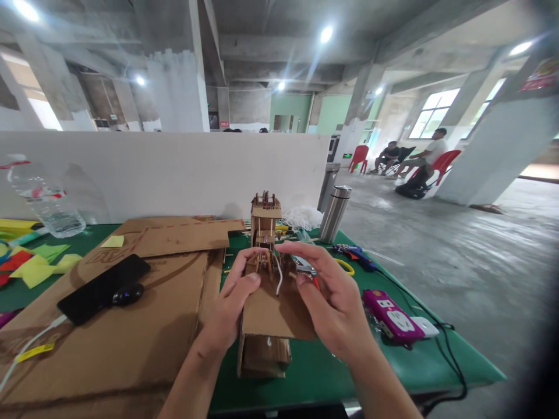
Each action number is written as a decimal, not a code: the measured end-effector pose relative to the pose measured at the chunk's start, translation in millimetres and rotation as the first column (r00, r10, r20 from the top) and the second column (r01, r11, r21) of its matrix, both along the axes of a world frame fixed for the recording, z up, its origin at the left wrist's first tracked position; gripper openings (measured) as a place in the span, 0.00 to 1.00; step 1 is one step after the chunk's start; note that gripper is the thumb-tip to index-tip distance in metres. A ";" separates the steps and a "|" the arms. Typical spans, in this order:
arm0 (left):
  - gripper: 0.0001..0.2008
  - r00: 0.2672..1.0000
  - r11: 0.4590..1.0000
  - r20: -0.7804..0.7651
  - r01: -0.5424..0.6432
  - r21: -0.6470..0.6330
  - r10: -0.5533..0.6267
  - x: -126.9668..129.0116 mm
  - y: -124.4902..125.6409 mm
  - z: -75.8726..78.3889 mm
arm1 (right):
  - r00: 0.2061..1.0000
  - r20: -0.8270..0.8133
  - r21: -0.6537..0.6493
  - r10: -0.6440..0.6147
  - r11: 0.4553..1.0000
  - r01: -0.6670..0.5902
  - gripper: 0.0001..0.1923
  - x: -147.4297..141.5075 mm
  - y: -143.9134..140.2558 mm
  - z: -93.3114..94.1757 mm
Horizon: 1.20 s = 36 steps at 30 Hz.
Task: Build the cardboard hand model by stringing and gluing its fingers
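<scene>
Phone (103, 288) on cardboard sheet (131, 326), left of model (265, 233)

— What do I have lying on my left?

— A flat black phone (103, 288) rests on the big brown cardboard sheet (131, 343), with a small dark oval gadget (127, 294) touching its edge. Further left, yellow and green paper scraps (41, 262) lie on the green table (323, 372), and a clear plastic water bottle (46, 201) lies tilted against the white partition wall (174, 171).

— And on my right?

— A steel cylindrical flask (334, 214) stands upright near the table's far edge. A magenta power strip (391, 315) lies nearer to me, its black cable (445, 349) trailing over the edge. Well away, two people sit by red plastic chairs (445, 162).
</scene>
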State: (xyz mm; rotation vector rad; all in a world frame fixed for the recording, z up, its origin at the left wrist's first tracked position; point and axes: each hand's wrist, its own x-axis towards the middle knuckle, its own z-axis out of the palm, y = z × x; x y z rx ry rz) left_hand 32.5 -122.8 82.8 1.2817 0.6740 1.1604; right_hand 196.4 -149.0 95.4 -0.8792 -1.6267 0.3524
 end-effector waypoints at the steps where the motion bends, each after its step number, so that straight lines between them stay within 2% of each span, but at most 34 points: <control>1: 0.18 1.000 1.000 -0.008 0.000 -0.002 0.000 -0.2 -0.3 0.0 | 1.000 -0.005 0.017 0.005 1.000 -0.005 0.21 -0.2 0.4 -0.7; 8: 0.17 1.000 1.000 0.001 -0.015 -0.017 0.015 1.7 -1.0 3.9 | 0.998 -0.055 0.120 0.019 0.993 -0.013 0.19 -1.0 -3.8 -3.8; 11: 0.17 1.000 1.000 0.001 -0.004 -0.025 0.004 2.0 -1.3 3.5 | 0.997 -0.075 0.159 -0.015 0.987 0.026 0.18 -3.3 -5.0 -2.9; 16: 0.20 0.999 0.998 0.023 0.023 -0.056 -0.022 2.0 -1.2 0.6 | 0.996 -0.077 0.063 -0.053 0.996 0.058 0.22 -4.1 -2.1 -3.0; 18: 0.19 0.999 0.998 0.024 0.028 -0.056 -0.027 2.3 -1.1 1.3 | 0.997 -0.064 0.051 -0.048 0.997 0.052 0.21 -3.5 -2.3 -3.3; 24: 0.15 1.000 1.000 0.002 0.008 -0.012 -0.008 1.9 -0.9 5.0 | 0.992 -0.122 0.143 -0.041 0.988 0.059 0.16 -4.8 -5.4 -1.4; 29: 0.18 1.000 1.000 0.005 0.013 -0.016 -0.013 1.3 -0.7 3.5 | 0.995 -0.074 0.042 -0.066 0.997 0.069 0.21 -6.9 -1.8 0.5; 36: 0.14 1.000 1.000 0.000 0.002 0.002 -0.002 2.2 -1.0 5.6 | 0.993 -0.106 0.145 -0.050 0.987 0.066 0.19 -7.7 -3.8 -1.7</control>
